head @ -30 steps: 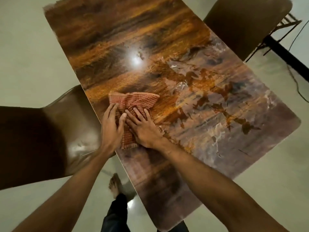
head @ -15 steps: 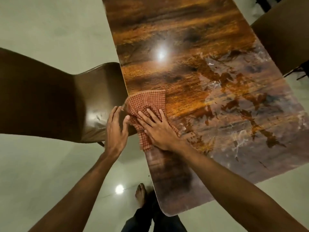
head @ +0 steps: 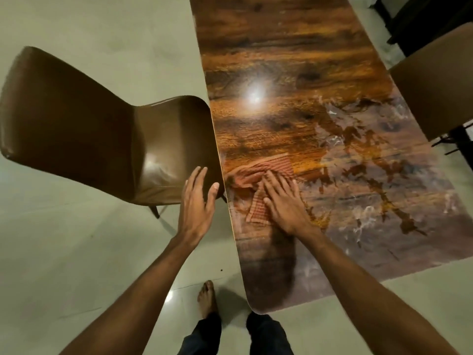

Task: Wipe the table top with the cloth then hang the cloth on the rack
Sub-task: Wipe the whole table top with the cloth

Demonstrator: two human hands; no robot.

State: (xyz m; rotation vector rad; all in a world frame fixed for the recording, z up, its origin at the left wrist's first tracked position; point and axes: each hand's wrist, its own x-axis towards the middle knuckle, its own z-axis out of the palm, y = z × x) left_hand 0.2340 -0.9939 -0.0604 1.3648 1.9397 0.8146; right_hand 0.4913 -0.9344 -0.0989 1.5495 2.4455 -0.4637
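Observation:
A red checked cloth (head: 258,172) lies crumpled on the glossy brown wood-pattern table top (head: 294,73), close to the table's left edge. My right hand (head: 285,201) lies flat on the cloth's near part, fingers spread and pressing it to the surface. My left hand (head: 198,203) hovers off the table to the left of its edge, over the chair seat and floor, fingers apart and holding nothing. Wet streaks and smears cover the table's right half (head: 378,175). No rack is in view.
A brown leather chair (head: 84,131) stands at the table's left edge, its seat tucked partly under it. A second brown chair (head: 435,98) stands at the right side. Dark furniture (head: 422,19) fills the top right corner. My bare foot (head: 207,298) rests on the pale floor.
My left hand has come off the cloth and moved left past the table edge. My right hand keeps pressing the cloth, which is now more bunched. The view has shifted left.

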